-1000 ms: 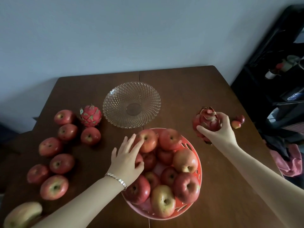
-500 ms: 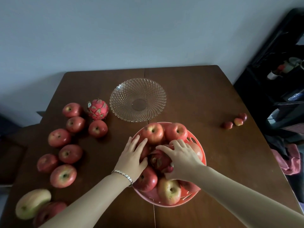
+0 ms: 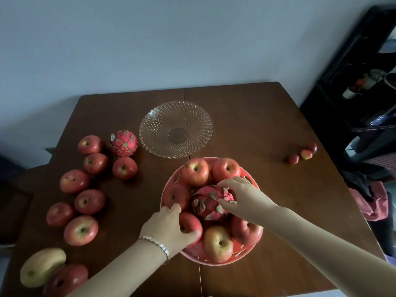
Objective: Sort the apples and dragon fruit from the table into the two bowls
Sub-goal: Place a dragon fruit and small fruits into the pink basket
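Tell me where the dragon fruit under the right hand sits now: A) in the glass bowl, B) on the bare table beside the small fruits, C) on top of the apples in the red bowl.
C: the right hand rests on the dragon fruit, which lies on the apples in the red bowl; the glass bowl holds nothing.

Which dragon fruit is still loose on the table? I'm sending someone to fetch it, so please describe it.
Start at the clear cut-glass dish at the far middle of the brown wooden table. Just to its left stands the pink, scaly dragon fruit, heading a cluster of smooth red apples. Its green-tipped scales and small sticker set it apart.
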A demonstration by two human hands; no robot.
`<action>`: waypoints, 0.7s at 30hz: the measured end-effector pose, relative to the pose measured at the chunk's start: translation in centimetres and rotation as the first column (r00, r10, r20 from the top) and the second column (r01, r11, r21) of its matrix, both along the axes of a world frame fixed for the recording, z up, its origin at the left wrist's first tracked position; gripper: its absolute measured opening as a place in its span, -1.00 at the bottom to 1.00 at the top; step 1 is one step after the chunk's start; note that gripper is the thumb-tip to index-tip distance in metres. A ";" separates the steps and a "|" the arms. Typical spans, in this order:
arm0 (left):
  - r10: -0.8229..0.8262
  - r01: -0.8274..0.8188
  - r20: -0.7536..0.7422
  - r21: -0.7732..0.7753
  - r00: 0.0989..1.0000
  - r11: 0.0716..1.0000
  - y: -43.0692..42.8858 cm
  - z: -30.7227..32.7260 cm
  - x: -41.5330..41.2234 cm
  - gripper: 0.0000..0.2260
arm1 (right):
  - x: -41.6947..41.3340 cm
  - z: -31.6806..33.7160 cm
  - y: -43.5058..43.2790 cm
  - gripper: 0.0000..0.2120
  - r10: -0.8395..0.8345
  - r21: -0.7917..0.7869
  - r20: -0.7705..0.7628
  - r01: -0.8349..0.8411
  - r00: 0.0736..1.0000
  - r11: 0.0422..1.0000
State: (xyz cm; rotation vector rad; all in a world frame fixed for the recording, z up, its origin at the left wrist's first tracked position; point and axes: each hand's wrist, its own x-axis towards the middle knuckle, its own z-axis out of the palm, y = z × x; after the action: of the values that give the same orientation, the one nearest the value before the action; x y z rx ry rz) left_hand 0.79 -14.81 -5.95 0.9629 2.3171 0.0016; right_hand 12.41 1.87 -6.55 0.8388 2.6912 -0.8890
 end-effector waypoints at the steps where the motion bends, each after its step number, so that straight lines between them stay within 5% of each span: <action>1: -0.005 0.005 -0.015 -0.013 1.000 1.000 -0.2 -0.2 0.5 -0.43 | 0.0 0.0 0.1 -0.60 -0.006 -0.008 0.003 0.006 1.000 1.000; 16: -0.085 0.066 -0.145 -0.126 0.986 0.990 1.1 -0.2 2.3 -0.39 | 0.0 -0.3 -0.3 -0.61 0.001 -0.007 -0.004 -0.001 1.000 1.000; 21: -0.194 0.159 -0.182 -0.188 0.964 0.969 4.1 2.4 1.8 -0.60 | 0.8 0.5 1.5 -0.62 -0.025 -0.077 -0.111 0.017 0.994 0.997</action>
State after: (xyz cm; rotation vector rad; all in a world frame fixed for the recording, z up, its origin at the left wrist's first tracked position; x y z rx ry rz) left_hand 2.57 -10.68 -3.56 1.1207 2.3542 -0.3796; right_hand 13.26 3.42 -6.04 0.8257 2.7276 -1.0663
